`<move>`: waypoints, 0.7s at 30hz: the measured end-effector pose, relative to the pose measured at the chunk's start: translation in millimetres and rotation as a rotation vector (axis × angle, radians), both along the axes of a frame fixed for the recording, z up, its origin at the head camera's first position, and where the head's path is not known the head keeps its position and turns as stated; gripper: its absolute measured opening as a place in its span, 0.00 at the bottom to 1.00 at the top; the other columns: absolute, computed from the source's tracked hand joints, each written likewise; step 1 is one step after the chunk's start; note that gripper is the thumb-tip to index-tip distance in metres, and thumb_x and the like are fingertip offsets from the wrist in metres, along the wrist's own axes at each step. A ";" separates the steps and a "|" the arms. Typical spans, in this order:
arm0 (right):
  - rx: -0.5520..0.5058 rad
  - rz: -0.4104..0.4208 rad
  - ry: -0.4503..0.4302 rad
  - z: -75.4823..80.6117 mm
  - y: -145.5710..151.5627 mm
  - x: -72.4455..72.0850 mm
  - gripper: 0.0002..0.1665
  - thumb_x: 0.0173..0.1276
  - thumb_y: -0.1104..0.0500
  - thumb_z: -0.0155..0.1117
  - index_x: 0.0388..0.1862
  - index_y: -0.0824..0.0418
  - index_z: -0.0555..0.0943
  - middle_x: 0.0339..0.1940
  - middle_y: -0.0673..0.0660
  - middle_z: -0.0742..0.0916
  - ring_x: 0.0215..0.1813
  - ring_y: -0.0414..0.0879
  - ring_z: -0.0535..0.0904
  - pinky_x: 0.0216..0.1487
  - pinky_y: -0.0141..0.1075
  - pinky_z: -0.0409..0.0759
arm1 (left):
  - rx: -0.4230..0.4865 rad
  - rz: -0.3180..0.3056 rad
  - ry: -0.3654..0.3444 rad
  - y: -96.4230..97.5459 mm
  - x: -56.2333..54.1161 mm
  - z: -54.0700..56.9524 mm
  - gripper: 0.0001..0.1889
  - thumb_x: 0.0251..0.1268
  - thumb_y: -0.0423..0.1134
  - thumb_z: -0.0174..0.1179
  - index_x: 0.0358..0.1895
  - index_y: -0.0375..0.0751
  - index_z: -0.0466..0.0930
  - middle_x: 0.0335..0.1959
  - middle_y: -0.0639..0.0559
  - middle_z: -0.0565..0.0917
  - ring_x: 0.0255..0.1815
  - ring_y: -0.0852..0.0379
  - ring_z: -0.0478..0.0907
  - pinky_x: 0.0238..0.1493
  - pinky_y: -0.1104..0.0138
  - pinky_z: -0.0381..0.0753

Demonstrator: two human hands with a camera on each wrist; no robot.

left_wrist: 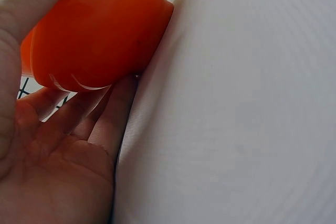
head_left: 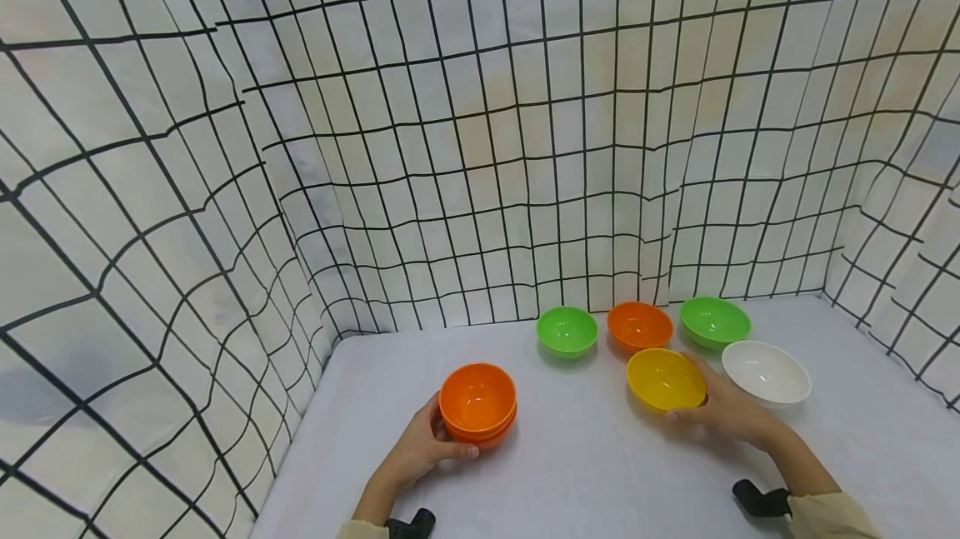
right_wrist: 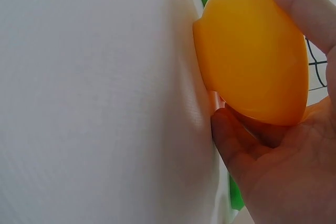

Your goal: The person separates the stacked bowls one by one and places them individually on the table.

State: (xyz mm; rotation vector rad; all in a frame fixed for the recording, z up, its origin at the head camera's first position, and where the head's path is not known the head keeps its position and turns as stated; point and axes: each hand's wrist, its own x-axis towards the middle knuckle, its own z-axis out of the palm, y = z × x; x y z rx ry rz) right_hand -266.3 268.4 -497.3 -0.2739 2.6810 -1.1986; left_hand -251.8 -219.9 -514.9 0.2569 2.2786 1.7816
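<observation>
Grid-lined backdrop (head_left: 491, 139) behind white-covered worktop (head_left: 570, 472). Orange stack (head_left: 478, 414), nested bowls, at the worktop's left. White bowl (head_left: 767, 374) at right; yellow bowl (head_left: 664, 381) just in front of the far orange bowl (head_left: 640, 327), base perhaps raised, cannot tell. Left grip (head_left: 422, 446) clasps the stack's side; right grip (head_left: 723, 412) holds the yellow bowl by thumb and fingers. Risks: one-sided hold could let yellow tip; low sweep could nudge white; uneven squeeze could shift the stack.

Free lane between orange stack (head_left: 478, 402) and yellow bowl (head_left: 663, 382), orange bowl (head_left: 640, 326) blocking behind yellow
</observation>
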 end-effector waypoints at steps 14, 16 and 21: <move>0.001 -0.001 0.012 -4.4 1.9 -3.4 0.70 0.60 0.39 0.77 0.83 0.65 0.42 0.80 0.72 0.62 0.75 0.69 0.64 0.71 0.74 0.64 | -0.003 -0.001 -0.004 0.1 0.1 -0.1 0.55 0.47 0.41 0.82 0.79 0.49 0.58 0.78 0.49 0.68 0.79 0.45 0.65 0.80 0.51 0.63; 0.001 -0.002 0.014 -3.7 1.6 -3.0 0.70 0.59 0.39 0.77 0.83 0.65 0.43 0.80 0.72 0.62 0.75 0.70 0.64 0.71 0.74 0.64 | -0.006 0.000 -0.002 0.1 0.2 0.0 0.55 0.47 0.41 0.82 0.79 0.49 0.58 0.78 0.48 0.68 0.79 0.45 0.65 0.80 0.51 0.63; -0.004 -0.002 0.010 -1.5 0.8 -1.7 0.70 0.60 0.40 0.77 0.83 0.66 0.43 0.80 0.73 0.62 0.75 0.70 0.63 0.72 0.74 0.63 | -0.016 0.002 0.005 0.0 0.6 0.5 0.55 0.47 0.42 0.82 0.79 0.49 0.58 0.78 0.48 0.68 0.79 0.45 0.65 0.80 0.51 0.63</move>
